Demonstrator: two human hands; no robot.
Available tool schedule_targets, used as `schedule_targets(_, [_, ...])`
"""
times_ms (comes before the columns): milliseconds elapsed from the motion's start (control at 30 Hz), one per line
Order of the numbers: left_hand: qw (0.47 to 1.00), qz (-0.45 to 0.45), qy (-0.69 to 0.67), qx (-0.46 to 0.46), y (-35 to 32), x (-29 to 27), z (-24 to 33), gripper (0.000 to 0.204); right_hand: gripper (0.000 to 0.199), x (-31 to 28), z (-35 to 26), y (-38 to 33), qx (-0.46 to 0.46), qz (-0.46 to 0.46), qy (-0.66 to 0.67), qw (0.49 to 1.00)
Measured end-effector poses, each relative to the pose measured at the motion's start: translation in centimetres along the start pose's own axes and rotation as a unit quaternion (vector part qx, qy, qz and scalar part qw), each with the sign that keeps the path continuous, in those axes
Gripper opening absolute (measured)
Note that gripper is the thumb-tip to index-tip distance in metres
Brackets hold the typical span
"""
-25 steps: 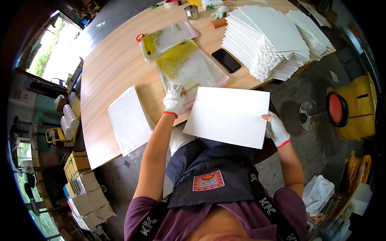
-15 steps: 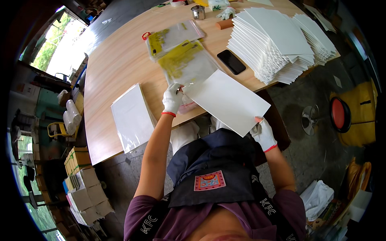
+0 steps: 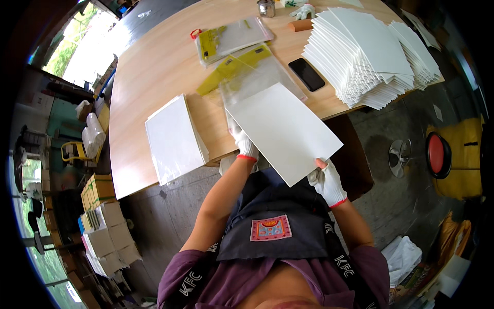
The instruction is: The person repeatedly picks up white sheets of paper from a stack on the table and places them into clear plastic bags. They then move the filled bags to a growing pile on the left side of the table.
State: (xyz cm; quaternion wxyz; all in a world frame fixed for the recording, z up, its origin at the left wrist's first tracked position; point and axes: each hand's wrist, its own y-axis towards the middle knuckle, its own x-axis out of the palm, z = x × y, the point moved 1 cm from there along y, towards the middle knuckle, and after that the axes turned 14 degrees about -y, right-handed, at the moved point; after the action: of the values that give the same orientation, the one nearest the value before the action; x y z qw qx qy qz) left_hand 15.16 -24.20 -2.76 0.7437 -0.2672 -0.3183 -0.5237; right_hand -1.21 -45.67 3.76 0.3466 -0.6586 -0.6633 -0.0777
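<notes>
My right hand [image 3: 328,183], in a white glove with a red cuff, grips a stiff white sheet [image 3: 285,134] by its near right corner, thumb on top. The sheet lies tilted over the table's front edge. At its left edge is my left hand [image 3: 246,144], gloved alike, its fingers partly covered by the sheet and by clear film. A clear plastic bag [image 3: 244,85] reaches from that hand to behind the sheet. Under and behind it lie more clear bags with yellow printing [image 3: 221,74].
To the left on the table [image 3: 139,82] lies a stack of bagged white sheets [image 3: 175,136]. A black phone [image 3: 306,74] sits beside a tall fanned pile of white sheets [image 3: 360,51]. Farther back are a brown roll [image 3: 300,25] and a metal pot [image 3: 266,8]. A red-seated stool [image 3: 437,152] stands right.
My left hand has moved down and right, in under the sheet's left edge, drawing the clear bag with it. The sheet has shifted slightly toward me at its right-hand corner.
</notes>
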Motion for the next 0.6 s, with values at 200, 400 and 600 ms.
schedule_targets(200, [0.966, -0.099, -0.060, -0.232, -0.9, -0.8, -3.1, 0.046, 0.030, 2.1, -1.6, -1.1, 0.009, -0.037, -0.061, 0.997])
schedule_targets(400, [0.919, -0.285, 0.271, -0.016, -9.2, -7.5, -4.1, 0.036, 0.033, 2.7, 2.6, 0.9, 0.067, 0.036, -0.075, 0.994])
schedule_targets(600, [0.966, 0.048, 0.018, -0.253, -10.6, -7.8, -3.6, 0.021, 0.041, 4.6, 7.0, 8.2, 0.083, 0.037, 0.197, 0.976])
